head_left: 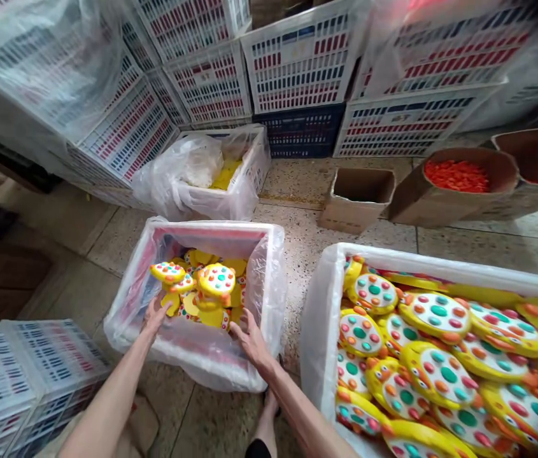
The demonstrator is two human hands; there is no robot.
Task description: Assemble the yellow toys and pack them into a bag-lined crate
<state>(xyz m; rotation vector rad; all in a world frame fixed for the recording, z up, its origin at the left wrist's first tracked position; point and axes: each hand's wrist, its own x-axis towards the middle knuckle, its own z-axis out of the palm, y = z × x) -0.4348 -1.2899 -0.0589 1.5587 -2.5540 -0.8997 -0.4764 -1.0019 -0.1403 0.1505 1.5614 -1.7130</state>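
My left hand point(155, 314) is inside a plastic-lined crate point(197, 372), its fingers stretched out beside a yellow piece. On the other side of the pile, my right hand point(251, 338) has its fingers spread, with nothing gripped in them. Between the hands are several yellow toy turtles point(218, 280) with white shells and coloured dots. Some show their plain yellow undersides. A few stand higher than the others; I cannot tell whether they rest on the pile. To the right, a second lined crate point(316, 337) is heaped with the same turtles.
Behind, a lined crate point(249, 166) holds yellow pieces under plastic. Cardboard boxes point(352, 213) stand at the right, one with small red-orange pieces point(454, 176). Stacked white crates point(297, 70) line the back, and more crates point(44, 362) are at the lower left.
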